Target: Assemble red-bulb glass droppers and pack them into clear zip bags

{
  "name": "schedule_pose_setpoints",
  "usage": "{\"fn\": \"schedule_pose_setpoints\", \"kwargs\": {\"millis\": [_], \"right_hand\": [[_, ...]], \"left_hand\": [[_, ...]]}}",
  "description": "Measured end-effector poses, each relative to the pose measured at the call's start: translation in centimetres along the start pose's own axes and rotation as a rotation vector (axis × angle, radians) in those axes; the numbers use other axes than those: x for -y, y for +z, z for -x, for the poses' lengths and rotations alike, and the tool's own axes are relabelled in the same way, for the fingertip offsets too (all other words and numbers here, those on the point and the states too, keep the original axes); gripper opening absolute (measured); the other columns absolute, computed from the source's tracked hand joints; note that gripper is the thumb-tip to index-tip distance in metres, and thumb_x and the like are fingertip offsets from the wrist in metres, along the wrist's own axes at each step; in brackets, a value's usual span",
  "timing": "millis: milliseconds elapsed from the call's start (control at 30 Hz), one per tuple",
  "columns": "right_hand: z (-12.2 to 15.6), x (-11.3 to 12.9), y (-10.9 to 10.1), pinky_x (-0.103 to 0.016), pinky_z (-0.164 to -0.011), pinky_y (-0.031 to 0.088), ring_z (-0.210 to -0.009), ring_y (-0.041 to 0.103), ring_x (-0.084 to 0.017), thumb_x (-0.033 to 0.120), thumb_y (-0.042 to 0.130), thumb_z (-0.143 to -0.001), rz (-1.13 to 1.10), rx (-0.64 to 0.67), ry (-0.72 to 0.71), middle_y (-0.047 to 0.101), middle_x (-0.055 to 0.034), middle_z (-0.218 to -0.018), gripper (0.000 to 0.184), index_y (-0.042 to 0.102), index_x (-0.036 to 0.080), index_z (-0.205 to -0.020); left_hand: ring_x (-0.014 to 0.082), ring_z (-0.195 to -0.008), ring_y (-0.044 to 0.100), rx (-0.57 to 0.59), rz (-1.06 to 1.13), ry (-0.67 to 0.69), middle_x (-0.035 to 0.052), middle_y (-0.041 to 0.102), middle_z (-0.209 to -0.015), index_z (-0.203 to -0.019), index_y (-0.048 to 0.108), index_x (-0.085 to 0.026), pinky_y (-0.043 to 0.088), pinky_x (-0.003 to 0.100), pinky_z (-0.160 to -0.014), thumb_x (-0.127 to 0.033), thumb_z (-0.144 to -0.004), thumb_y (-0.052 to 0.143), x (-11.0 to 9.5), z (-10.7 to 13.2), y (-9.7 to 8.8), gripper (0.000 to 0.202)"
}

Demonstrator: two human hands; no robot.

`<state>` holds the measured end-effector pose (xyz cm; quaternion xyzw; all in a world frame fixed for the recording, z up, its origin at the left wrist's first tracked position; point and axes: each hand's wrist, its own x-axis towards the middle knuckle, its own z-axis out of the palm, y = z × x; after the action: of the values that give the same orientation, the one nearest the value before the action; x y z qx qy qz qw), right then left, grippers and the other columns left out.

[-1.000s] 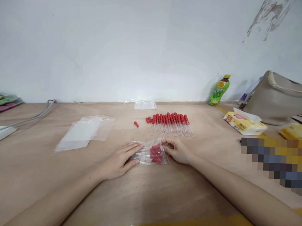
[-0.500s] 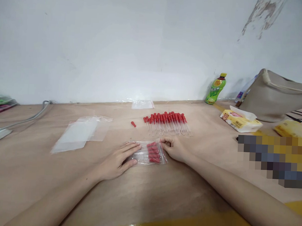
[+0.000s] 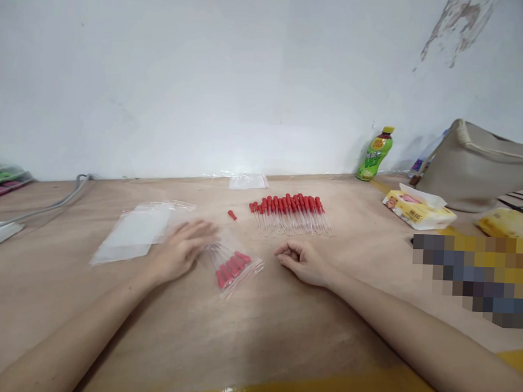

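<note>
My left hand (image 3: 179, 251) lies flat with fingers stretched out, blurred by motion, on the clear end of a small zip bag (image 3: 232, 265) filled with several red-bulbed glass droppers. The bag lies slanted on the wooden table (image 3: 255, 328), red bulbs toward me. My right hand (image 3: 304, 262) rests on the table to the right of the bag, apart from it, fingers curled in with nothing in them. A row of several loose droppers (image 3: 291, 212) lies just beyond both hands, and a single dropper (image 3: 232, 215) lies to its left.
Empty clear zip bags (image 3: 136, 232) lie at the left, another bag (image 3: 247, 181) by the wall. A green bottle (image 3: 375, 155), a beige bag (image 3: 483, 168), a yellow tissue pack (image 3: 417, 211) and a grey cable (image 3: 57, 201) stand around.
My left hand has slid left, taking the filled bag with it and turning it slantwise. My right hand has let go of the bag's red-bulb end and stayed put.
</note>
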<state>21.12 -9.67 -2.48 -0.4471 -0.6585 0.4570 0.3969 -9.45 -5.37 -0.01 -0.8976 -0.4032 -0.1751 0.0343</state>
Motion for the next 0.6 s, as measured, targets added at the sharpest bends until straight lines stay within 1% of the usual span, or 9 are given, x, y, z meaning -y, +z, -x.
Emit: {"fn": "schedule_pose_setpoints", "kwargs": {"millis": [67, 100, 133, 200, 300, 367, 400, 467, 600], "right_hand": [[-0.1, -0.2, 0.0, -0.019, -0.044, 0.031, -0.048, 0.041, -0.007, 0.024, 0.057, -0.069, 0.047, -0.006, -0.015, 0.049, 0.0039, -0.054, 0.006, 0.059, 0.019, -0.071], [-0.1, -0.3, -0.1, -0.019, -0.044, 0.031, -0.048, 0.041, -0.007, 0.023, 0.056, -0.07, 0.076, -0.004, -0.026, 0.049, 0.0037, -0.055, 0.006, 0.059, 0.018, -0.071], [-0.1, -0.4, -0.1, -0.019, -0.044, 0.031, -0.048, 0.041, -0.007, 0.023, 0.055, -0.071, 0.107, -0.001, -0.038, 0.049, 0.0035, -0.055, 0.006, 0.059, 0.018, -0.071], [-0.1, -0.5, -0.2, -0.019, -0.043, 0.031, -0.048, 0.04, -0.007, 0.024, 0.054, -0.072, 0.163, 0.005, -0.06, 0.049, 0.0031, -0.055, 0.008, 0.059, 0.018, -0.072], [-0.1, -0.7, -0.3, -0.019, -0.043, 0.031, -0.049, 0.04, -0.008, 0.026, 0.053, -0.074, 0.215, 0.008, -0.081, 0.05, 0.0025, -0.056, 0.011, 0.06, 0.018, -0.073], [-0.1, -0.9, -0.3, -0.019, -0.044, 0.033, -0.05, 0.042, -0.008, 0.027, 0.052, -0.075, 0.239, 0.014, -0.089, 0.051, 0.0021, -0.057, 0.012, 0.06, 0.018, -0.074], [-0.2, -1.0, -0.3, -0.019, -0.045, 0.034, -0.051, 0.043, -0.008, 0.028, 0.052, -0.075, 0.252, 0.018, -0.09, 0.052, 0.0018, -0.058, 0.013, 0.06, 0.017, -0.075], [-0.2, -1.2, -0.3, -0.02, -0.047, 0.035, -0.053, 0.044, -0.008, 0.028, 0.051, -0.076, 0.274, 0.026, -0.091, 0.053, 0.0013, -0.06, 0.014, 0.06, 0.017, -0.076], [-0.4, -1.4, -0.4, -0.02, -0.05, 0.036, -0.055, 0.045, -0.009, 0.029, 0.05, -0.077, 0.301, 0.038, -0.089, 0.054, 0.0009, -0.063, 0.016, 0.059, 0.017, -0.079]], "left_hand": [[0.0261, -0.117, 0.042, -0.25, -0.065, -0.191, 0.0039, 0.05, -0.123, -0.11, 0.057, -0.027, 0.032, 0.05, -0.097, -0.027, -0.087, 0.038, 0.3, -0.1, 0.2, 0.03], [0.0256, -0.113, 0.045, -0.335, -0.064, -0.253, 0.0044, 0.052, -0.12, -0.107, 0.058, -0.026, 0.036, 0.047, -0.095, -0.029, -0.086, 0.04, -0.2, -0.2, 0.2, 0.028], [0.0247, -0.109, 0.048, -0.371, -0.042, -0.278, 0.0045, 0.054, -0.116, -0.104, 0.059, -0.025, 0.039, 0.045, -0.093, -0.032, -0.085, 0.042, -1.1, -0.1, 0.2, 0.026], [0.0224, -0.105, 0.051, -0.31, 0.041, -0.238, 0.004, 0.056, -0.112, -0.104, 0.059, -0.024, 0.043, 0.039, -0.09, -0.037, -0.084, 0.044, -3.9, 0.0, 0.1, 0.028], [0.0226, -0.109, 0.049, -0.086, 0.053, -0.109, 0.0031, 0.055, -0.118, -0.112, 0.056, -0.024, 0.041, 0.038, -0.093, -0.041, -0.084, 0.045, -8.1, 0.7, 0.2, 0.035], [0.0228, -0.11, 0.049, 0.03, -0.013, -0.056, 0.0048, 0.053, -0.122, -0.122, 0.048, -0.022, 0.042, 0.038, -0.092, -0.04, -0.086, 0.041, -9.4, 1.2, 0.6, 0.041], [0.023, -0.11, 0.049, 0.056, -0.059, -0.043, 0.0061, 0.053, -0.123, -0.124, 0.047, -0.021, 0.042, 0.038, -0.092, -0.039, -0.087, 0.038, -9.3, 1.3, 0.9, 0.041], [0.0235, -0.111, 0.049, 0.079, -0.147, -0.05, 0.0065, 0.051, -0.125, -0.124, 0.047, -0.021, 0.042, 0.039, -0.092, -0.035, -0.089, 0.033, -8.0, 1.2, 1.4, 0.04], [0.0277, -0.106, 0.051, 0.01, -0.277, -0.216, 0.0081, 0.052, -0.123, -0.116, 0.055, -0.023, 0.044, 0.042, -0.085, -0.035, -0.089, 0.031, -3.3, -0.3, 1.7, 0.038]]}}
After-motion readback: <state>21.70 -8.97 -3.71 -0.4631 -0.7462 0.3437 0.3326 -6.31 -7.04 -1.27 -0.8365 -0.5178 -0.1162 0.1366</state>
